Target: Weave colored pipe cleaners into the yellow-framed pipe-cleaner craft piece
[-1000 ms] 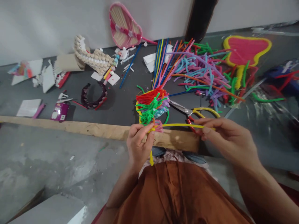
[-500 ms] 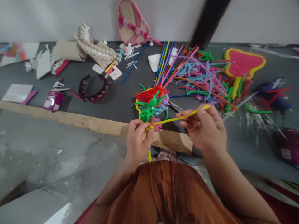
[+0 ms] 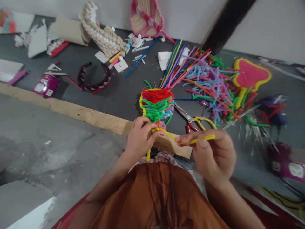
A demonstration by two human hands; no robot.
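Note:
My left hand (image 3: 142,135) pinches the near end of a multicoloured pipe-cleaner piece (image 3: 157,103), where yellow and orange strands cross. Rows of red, green, purple and pink pipe cleaners fill this piece, edged in yellow. From that pinch a yellow pipe cleaner (image 3: 168,133) runs right to my right hand (image 3: 209,152). The right thumb and fingers are closed on it, with its free tip sticking out past them. Another yellow end hangs below my left hand. Scissors (image 3: 189,118) with yellow and red handles lie just beyond my right hand.
Loose pipe cleaners (image 3: 207,79) are heaped at the back right, beside a pink and yellow shape (image 3: 252,73). A dark braided band (image 3: 92,90), a purple packet (image 3: 47,85) and a beige woven piece (image 3: 102,35) lie leftward. Brown wood (image 3: 100,117) edges the table.
My right hand has moved down and slightly right with the yellow pipe cleaner, which now bends downward from the left pinch. The scissors show more fully. The camera view has tilted.

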